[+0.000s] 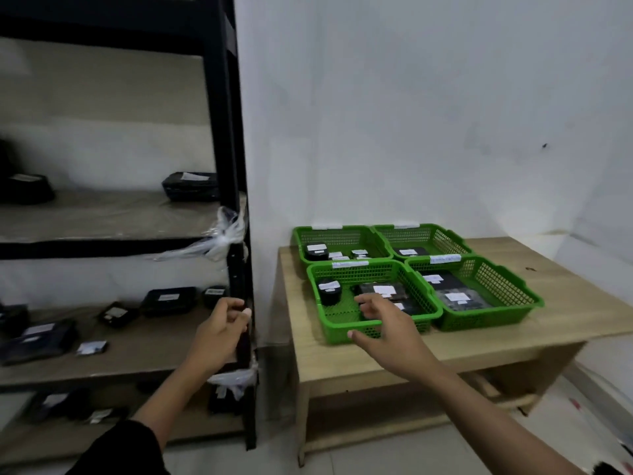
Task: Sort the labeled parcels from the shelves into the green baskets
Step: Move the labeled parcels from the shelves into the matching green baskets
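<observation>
Baskets: four green baskets [346,329] on the desk [565,303], all holding parcels [383,290]
Shelves: three tiers, more black parcels [168,299]
Left hand [219,332]: gripping the shelf post [236,269]
Right hand [387,323]: fingers spread, holding nothing, over the near-left basket

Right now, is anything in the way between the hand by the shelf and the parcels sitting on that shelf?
Yes. The left hand grips the black shelf post, which stands between it and the nearest small parcel on the middle shelf. Beside the post, the shelf front is open.
</observation>
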{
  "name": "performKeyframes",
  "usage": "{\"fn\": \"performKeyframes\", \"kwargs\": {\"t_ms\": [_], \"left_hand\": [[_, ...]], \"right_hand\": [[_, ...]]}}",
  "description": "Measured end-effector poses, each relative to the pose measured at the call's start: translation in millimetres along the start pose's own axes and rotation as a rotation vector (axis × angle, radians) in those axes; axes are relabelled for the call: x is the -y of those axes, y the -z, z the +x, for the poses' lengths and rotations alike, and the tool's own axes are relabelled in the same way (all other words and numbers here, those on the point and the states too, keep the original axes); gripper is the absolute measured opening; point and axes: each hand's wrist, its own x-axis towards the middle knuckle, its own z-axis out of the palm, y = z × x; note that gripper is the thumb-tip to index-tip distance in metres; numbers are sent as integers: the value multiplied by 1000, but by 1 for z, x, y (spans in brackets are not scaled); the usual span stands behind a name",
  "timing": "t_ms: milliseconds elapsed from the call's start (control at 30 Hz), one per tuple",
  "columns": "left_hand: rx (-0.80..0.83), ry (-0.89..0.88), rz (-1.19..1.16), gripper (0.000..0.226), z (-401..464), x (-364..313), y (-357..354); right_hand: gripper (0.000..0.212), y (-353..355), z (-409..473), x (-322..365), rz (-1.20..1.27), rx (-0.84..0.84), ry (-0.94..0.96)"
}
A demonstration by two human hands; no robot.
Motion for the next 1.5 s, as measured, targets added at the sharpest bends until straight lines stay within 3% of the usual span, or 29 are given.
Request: {"fn": "performKeyframes", "kwargs": {"t_ms": [200,467,633,1033,1500], "left_hand": [[-64,24,11,17,-36,37,87],[-197,141,128,10,-85,133,282],[-245,200,98,13,-110,173,359],[-226,290,86,12,-53,242,416],[-150,442,120,12,128,325,489]], "right_hand": [[51,-66,5,75,37,43,42],[49,-230,2,236,197,204,138],[47,-305,-14,289,239,306,151],[46,-394,51,321,198,439,71],[44,-524,233,329,141,597,-93]]}}
